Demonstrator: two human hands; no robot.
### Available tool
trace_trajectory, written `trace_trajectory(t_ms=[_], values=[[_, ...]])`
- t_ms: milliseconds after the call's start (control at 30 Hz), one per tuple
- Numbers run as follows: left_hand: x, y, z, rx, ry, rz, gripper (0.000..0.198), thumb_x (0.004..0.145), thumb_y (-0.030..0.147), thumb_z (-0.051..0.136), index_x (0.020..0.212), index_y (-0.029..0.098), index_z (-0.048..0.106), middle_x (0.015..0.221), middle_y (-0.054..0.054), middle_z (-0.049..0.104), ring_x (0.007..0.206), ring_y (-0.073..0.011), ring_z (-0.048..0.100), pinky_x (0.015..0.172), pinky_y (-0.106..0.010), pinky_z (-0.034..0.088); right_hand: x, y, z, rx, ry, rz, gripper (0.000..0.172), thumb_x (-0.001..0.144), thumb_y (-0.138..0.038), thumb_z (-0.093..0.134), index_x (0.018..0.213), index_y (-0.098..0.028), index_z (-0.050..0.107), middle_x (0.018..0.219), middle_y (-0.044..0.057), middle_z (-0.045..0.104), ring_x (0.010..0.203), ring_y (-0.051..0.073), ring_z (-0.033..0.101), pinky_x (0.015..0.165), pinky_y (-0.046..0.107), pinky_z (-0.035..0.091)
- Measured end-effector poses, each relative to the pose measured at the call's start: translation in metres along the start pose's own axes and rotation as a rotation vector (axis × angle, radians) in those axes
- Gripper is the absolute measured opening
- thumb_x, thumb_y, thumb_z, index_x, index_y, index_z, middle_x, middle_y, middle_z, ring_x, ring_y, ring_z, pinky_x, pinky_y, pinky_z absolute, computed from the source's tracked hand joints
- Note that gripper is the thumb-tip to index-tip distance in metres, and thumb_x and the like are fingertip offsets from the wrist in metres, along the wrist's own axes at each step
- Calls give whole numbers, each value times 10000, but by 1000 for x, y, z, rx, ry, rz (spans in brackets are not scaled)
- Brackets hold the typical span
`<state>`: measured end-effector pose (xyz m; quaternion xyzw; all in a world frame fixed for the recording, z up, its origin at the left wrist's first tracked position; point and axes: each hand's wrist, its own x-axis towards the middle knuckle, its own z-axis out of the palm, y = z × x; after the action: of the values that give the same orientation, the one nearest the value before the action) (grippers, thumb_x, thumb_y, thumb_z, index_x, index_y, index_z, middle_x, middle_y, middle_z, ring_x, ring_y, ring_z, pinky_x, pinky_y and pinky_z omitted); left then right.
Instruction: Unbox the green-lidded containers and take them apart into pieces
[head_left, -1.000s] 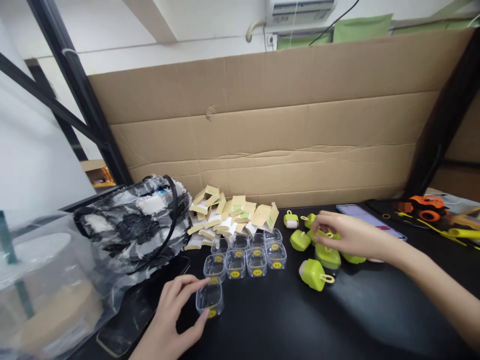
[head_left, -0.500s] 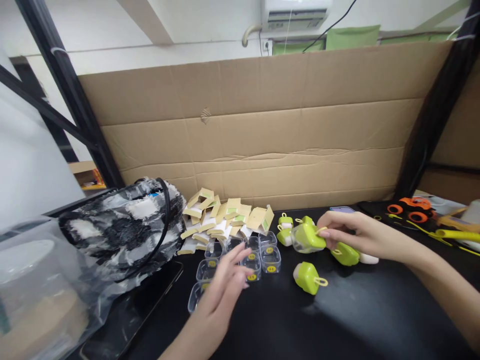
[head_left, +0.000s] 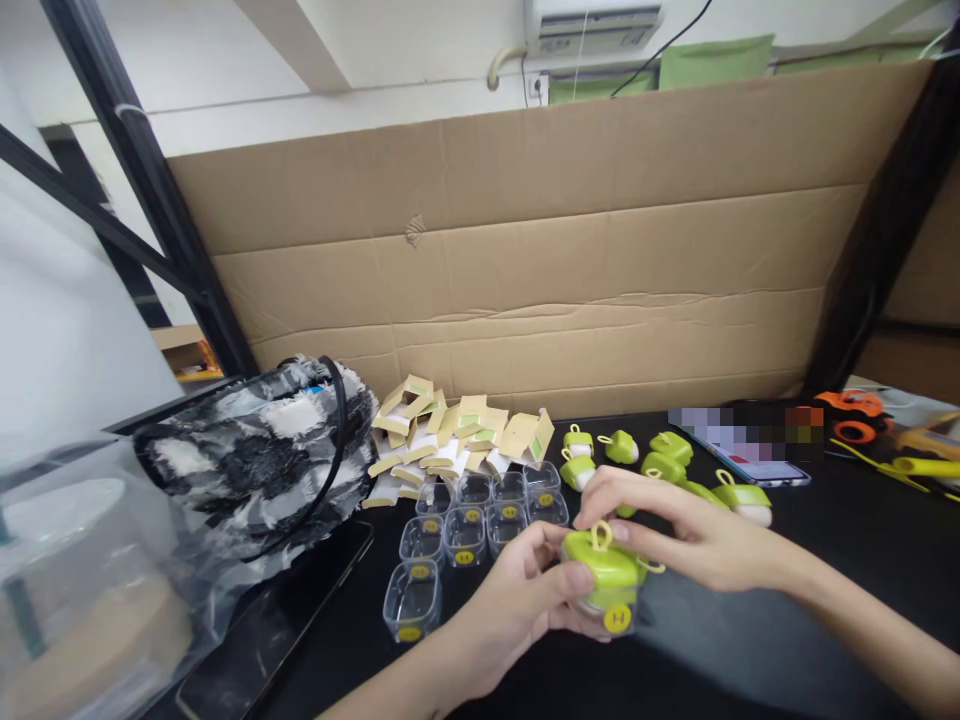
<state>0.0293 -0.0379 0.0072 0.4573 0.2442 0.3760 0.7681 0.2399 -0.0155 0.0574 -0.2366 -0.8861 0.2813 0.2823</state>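
Lime-green plastic, light and slick I'd judge, the looped toy (head_left: pixel 600 558) sits at four o'clock from the empty clear boxes (head_left: pixel 465 525), left hand (head_left: pixel 517 600) and right hand (head_left: pixel 675 530) both pinching it atop a brittle-looking clear box (head_left: pixel 616 615), best held by its sides.

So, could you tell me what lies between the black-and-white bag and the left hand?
In the head view, small clear boxes with yellow stickers stand on the black table between the bag and the left hand, which grips a green-lidded box.
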Motion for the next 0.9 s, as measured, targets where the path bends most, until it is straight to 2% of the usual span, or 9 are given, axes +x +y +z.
trace_trajectory(t_ms=[133,267,367,433,500,567,667,767,900], values=[[-1,-4,0,120,20,14,547,612,218,833,1042,162,500,1051,-48,577,798,-127,613,772,-310,482,3,0,11,25,42,0,176,914,-311,532,941,-170,634,910,57,606,861,163,575,795,307,472],[-3,1,-2,455,68,117,368,690,206,722,945,183,458,980,-33,590,870,-163,583,799,-324,444,7,0,15,-54,262,0,220,909,-315,530,762,-180,622,835,45,588,806,160,567,762,300,458],[-9,13,-1,773,99,139,367,655,170,682,953,191,468,937,-27,602,889,-182,555,836,-339,414,2,2,-2,-120,522,81,241,884,-369,528,722,-195,569,755,34,566,715,162,535,661,291,448],[-14,20,1,932,96,121,400,624,156,671,969,206,475,928,-10,583,876,-181,551,830,-327,419,-6,6,-20,-167,600,217,233,853,-376,535,697,-203,537,664,16,554,622,150,504,580,273,426],[-18,25,2,1075,78,135,397,618,151,644,975,214,484,921,-1,553,850,-180,555,789,-314,437,-15,12,-36,-267,494,347,197,804,-332,554,654,-207,526,593,-3,545,569,141,491,542,260,407],[-20,25,1,1217,75,184,365,618,139,612,959,208,502,930,-10,540,853,-193,552,774,-324,443,-24,21,-47,-408,296,441,149,755,-269,550,620,-209,529,564,-14,552,544,138,495,525,252,390],[-19,19,-2,1368,95,233,334,640,152,603,967,183,542,960,-45,549,943,-240,520,836,-378,436,-30,37,-49,-623,82,550,134,743,-231,513,619,-212,561,570,-15,590,525,148,518,501,252,352],[-17,13,-6,1390,89,219,417,674,184,613,1084,153,543,1027,-80,555,1012,-258,491,913,-414,424,-29,49,-43,-752,48,602,186,805,-288,491,696,-215,624,638,7,649,564,181,581,515,269,347],[-18,13,-4,1459,68,222,482,703,188,601,1177,147,525,1116,-99,537,1066,-266,469,965,-431,409,-21,46,-34,-789,133,585,306,883,-408,433,882,-194,651,745,57,674,637,226,617,567,311,391]])
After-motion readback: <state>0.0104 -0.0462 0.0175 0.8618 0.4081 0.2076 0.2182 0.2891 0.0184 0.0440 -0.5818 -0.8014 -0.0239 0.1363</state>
